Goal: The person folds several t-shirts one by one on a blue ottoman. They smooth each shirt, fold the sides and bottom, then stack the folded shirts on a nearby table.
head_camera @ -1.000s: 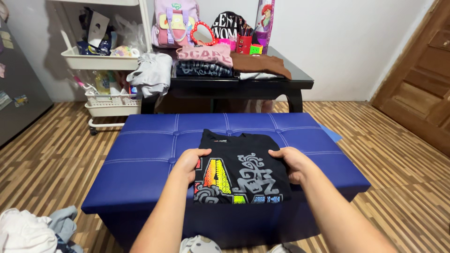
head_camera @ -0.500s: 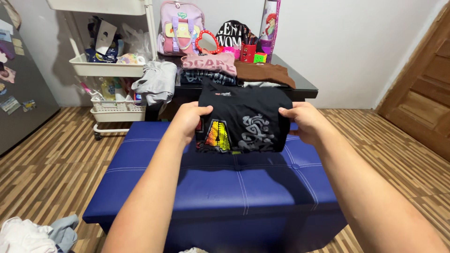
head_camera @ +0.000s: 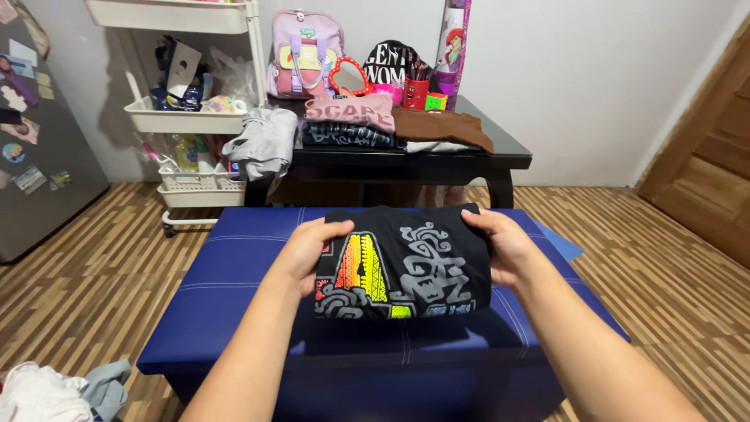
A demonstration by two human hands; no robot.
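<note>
At frame centre, the left hand point(head_camera: 303, 252) and right hand point(head_camera: 500, 248) grip a folded black printed cotton T-shirt point(head_camera: 404, 266); a loosened pinch could let its folds slump open.

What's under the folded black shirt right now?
The blue padded bench lies beneath the folded black shirt, which the left hand and right hand grip at its sides. Whether it rests on the bench or hangs above it is unclear; the surface beneath is covered.

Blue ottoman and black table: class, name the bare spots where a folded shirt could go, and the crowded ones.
Blue ottoman: bare left of the left hand and right of the right hand, which hold the folded black shirt. Black table: only its right end is bare; the clothes stacks crowd the rest.
</note>
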